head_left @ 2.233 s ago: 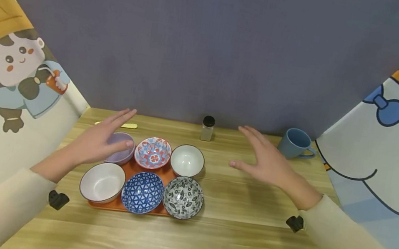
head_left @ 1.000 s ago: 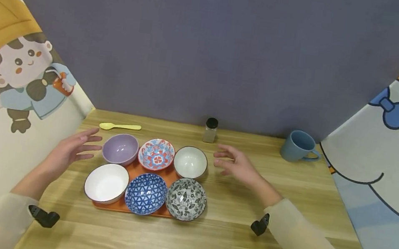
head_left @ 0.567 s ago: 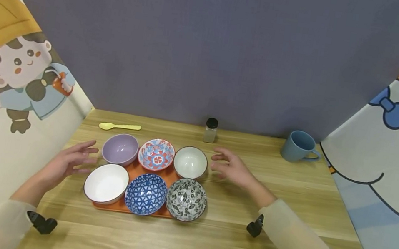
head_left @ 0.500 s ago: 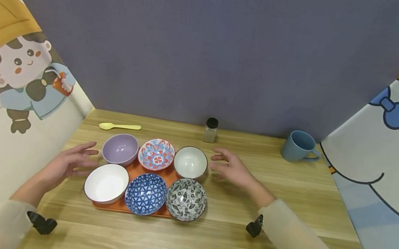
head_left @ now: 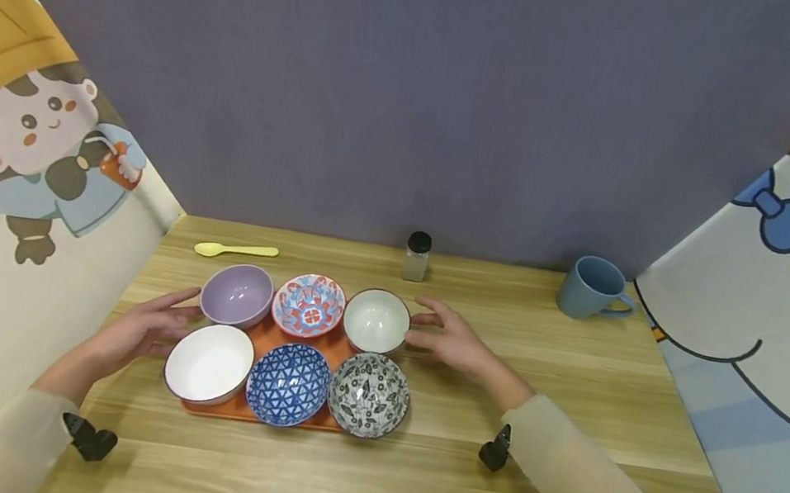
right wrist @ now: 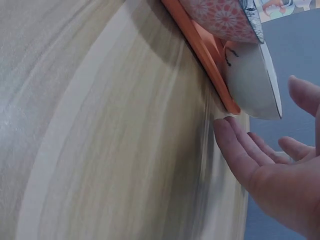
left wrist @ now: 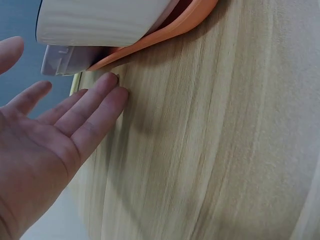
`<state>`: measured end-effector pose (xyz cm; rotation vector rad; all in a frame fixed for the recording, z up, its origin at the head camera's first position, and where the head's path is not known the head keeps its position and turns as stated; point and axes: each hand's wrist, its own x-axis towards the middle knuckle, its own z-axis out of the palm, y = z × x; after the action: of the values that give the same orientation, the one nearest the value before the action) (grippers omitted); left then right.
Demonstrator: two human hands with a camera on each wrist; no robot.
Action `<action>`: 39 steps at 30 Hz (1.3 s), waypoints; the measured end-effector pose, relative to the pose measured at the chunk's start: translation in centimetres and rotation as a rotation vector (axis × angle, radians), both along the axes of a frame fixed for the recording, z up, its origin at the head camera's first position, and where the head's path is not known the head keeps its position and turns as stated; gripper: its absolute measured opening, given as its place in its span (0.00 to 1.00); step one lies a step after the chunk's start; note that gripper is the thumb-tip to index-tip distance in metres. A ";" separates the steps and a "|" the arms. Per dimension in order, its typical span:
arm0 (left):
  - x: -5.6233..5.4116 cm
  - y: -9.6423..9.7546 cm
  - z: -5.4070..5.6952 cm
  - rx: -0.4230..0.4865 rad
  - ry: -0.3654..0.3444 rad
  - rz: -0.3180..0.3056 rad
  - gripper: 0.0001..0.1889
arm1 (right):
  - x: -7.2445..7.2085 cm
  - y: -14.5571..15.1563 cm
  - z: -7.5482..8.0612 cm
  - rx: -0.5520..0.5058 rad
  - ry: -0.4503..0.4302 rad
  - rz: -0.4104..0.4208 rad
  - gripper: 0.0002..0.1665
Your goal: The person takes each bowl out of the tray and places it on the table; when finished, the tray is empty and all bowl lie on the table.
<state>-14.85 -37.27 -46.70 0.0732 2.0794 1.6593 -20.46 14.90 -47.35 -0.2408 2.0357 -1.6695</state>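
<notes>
An orange tray (head_left: pixel 266 336) lies on the wooden table, bearing several bowls in two rows. Purple (head_left: pixel 237 295), red-and-blue patterned (head_left: pixel 309 305) and plain white (head_left: pixel 377 321) bowls make up the back row. In front sit a larger white bowl (head_left: pixel 210 364), a blue triangle-patterned bowl (head_left: pixel 288 384) and a black-and-white floral bowl (head_left: pixel 369 395). My left hand (head_left: pixel 132 333) is at the tray's left end, fingers extended and palm facing it. Opposite, my right hand (head_left: pixel 455 343) is beside the right end. Both wrist views show fingertips low, close to the tray's ends and apart from it.
Behind the bowls lie a yellow spoon (head_left: pixel 237 251) and a small jar with a black lid (head_left: pixel 417 256). A blue mug (head_left: pixel 593 288) stands at the back right. A grey wall (head_left: pixel 414 99) rises at the table's back edge, with printed panels on both sides.
Both hands have come down from above the table to the tray's two ends, the left now uncovering the purple bowl and spoon. Lately they moved slightly inward. Tray and bowls have stayed put.
</notes>
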 end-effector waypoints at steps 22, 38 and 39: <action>-0.4 0.2 -0.4 0.004 -0.007 -0.039 0.44 | -0.1 -1.4 -1.3 -0.096 -0.153 0.010 0.42; -0.7 -0.4 -0.8 0.020 -0.020 -0.059 0.44 | -0.2 -2.1 -1.7 -0.153 -0.179 -0.075 0.38; -0.7 -0.4 -0.8 0.018 -0.021 -0.060 0.44 | -0.2 -2.1 -1.7 -0.157 -0.186 -0.084 0.38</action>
<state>-15.55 -37.71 -47.50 0.1227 2.0276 1.6365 -20.66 12.80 -49.05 -0.0497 1.8040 -1.8327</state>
